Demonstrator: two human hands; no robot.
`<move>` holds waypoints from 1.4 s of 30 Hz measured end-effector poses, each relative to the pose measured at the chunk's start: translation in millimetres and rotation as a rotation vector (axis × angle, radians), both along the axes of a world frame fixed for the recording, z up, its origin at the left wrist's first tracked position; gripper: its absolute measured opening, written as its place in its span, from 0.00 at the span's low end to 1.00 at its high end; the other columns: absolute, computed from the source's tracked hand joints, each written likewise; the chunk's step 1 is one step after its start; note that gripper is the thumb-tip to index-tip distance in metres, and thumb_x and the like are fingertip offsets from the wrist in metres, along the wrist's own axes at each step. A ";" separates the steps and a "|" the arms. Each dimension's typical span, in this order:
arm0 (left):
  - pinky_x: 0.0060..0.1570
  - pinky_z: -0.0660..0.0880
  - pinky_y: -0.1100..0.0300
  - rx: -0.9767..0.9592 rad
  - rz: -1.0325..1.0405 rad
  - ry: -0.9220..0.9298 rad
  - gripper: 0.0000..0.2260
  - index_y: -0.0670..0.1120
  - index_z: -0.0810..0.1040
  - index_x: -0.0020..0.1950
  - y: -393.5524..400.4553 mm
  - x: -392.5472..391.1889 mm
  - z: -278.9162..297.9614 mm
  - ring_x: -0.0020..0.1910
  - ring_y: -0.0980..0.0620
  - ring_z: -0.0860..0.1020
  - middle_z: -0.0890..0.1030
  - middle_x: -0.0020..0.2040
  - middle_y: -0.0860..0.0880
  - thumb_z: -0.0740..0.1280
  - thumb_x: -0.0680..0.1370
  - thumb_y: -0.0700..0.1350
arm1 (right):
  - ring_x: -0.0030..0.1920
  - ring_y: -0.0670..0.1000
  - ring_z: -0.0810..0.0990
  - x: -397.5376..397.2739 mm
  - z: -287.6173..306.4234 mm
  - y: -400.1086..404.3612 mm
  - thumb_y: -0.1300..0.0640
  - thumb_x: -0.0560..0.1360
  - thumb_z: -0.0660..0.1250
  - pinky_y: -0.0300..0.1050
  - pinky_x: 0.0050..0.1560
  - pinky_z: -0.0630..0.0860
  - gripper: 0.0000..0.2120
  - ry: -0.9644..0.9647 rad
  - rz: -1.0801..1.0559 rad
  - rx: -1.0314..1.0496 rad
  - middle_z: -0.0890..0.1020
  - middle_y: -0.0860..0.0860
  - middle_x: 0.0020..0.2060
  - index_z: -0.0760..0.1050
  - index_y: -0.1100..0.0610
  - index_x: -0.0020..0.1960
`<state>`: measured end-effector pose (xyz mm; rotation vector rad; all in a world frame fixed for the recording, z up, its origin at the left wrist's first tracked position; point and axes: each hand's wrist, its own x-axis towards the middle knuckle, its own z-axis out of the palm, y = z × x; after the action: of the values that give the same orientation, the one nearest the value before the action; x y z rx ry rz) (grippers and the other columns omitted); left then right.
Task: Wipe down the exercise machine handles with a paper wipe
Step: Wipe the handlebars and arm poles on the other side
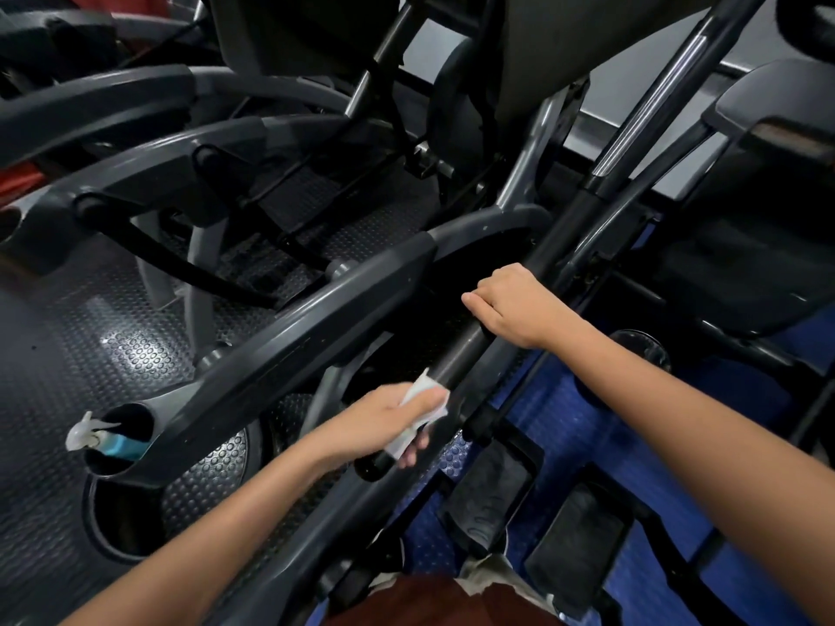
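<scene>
Wrapping the paper wipe [424,411] around the handle [456,354] near its lower end, the left hand [384,422] keeps a curled grip; the right hand [510,305] clasps the bar higher up. Thin paper may tear or bunch, leaving patches unwiped.

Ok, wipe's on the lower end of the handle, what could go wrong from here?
The left hand holds the wipe wrapped only partly round the handle, so its far side may stay dirty. The right hand grips the handle higher up, covering a stretch the wipe could miss. The spray bottle sits tilted in the cup holder and might tip if bumped.
</scene>
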<state>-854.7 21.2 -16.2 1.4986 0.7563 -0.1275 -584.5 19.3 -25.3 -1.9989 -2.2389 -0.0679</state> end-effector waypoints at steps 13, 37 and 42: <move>0.38 0.77 0.61 0.421 -0.103 0.129 0.18 0.45 0.73 0.50 4.4 18.9 8.1 0.36 0.51 0.82 0.81 0.38 0.52 0.64 0.80 0.60 | 0.36 0.54 0.75 -6.1 0.8 -2.5 0.50 0.81 0.49 0.50 0.49 0.68 0.25 -0.050 -0.049 -0.012 0.79 0.49 0.31 0.77 0.54 0.34; 0.37 0.78 0.55 0.007 -0.089 0.066 0.23 0.43 0.76 0.44 -2.3 -25.9 3.3 0.32 0.48 0.79 0.81 0.37 0.46 0.61 0.81 0.63 | 0.34 0.53 0.72 -12.7 -5.0 -3.6 0.47 0.79 0.43 0.49 0.51 0.69 0.28 -0.084 -0.111 0.002 0.78 0.49 0.29 0.74 0.54 0.31; 0.48 0.75 0.51 0.793 -0.206 0.251 0.20 0.44 0.72 0.50 4.6 34.5 7.3 0.52 0.42 0.80 0.81 0.51 0.43 0.62 0.79 0.63 | 0.35 0.55 0.74 -14.4 -2.8 -4.1 0.47 0.79 0.42 0.50 0.50 0.69 0.29 -0.106 -0.121 -0.003 0.78 0.49 0.29 0.75 0.55 0.31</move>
<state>-820.2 25.8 -8.9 2.3483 0.9035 -0.1848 -598.9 15.2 -28.0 -2.1793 -2.1772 -0.1885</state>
